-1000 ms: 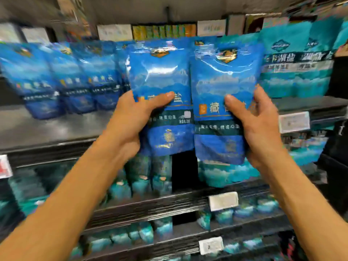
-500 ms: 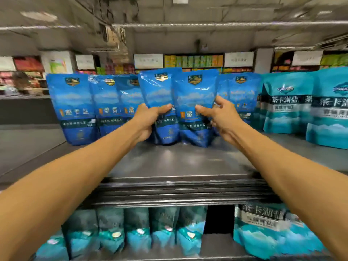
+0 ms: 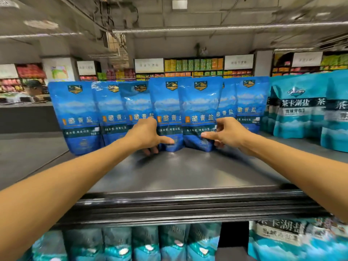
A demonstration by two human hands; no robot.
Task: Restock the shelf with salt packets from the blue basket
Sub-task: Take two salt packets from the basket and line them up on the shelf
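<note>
Two blue salt packets stand upright side by side in the middle of the grey top shelf (image 3: 178,172), in front of a row of the same blue packets. My left hand (image 3: 145,134) pinches the lower left corner of the left packet (image 3: 167,102), thumb on its front and fingers behind. My right hand (image 3: 227,132) pinches the lower right corner of the right packet (image 3: 199,104) the same way. Both packet bottoms touch the shelf. The blue basket is out of view.
Teal salt packets (image 3: 295,110) stand on the same shelf to the right. Bare shelf surface lies between the row and the front edge. More teal packets (image 3: 146,243) fill the shelf below. A person (image 3: 33,89) stands far off at the left, before other store shelving.
Both hands have carried the two packets up and back onto the top shelf and slid down to the packets' lower corners. The packets now stand on the shelf.
</note>
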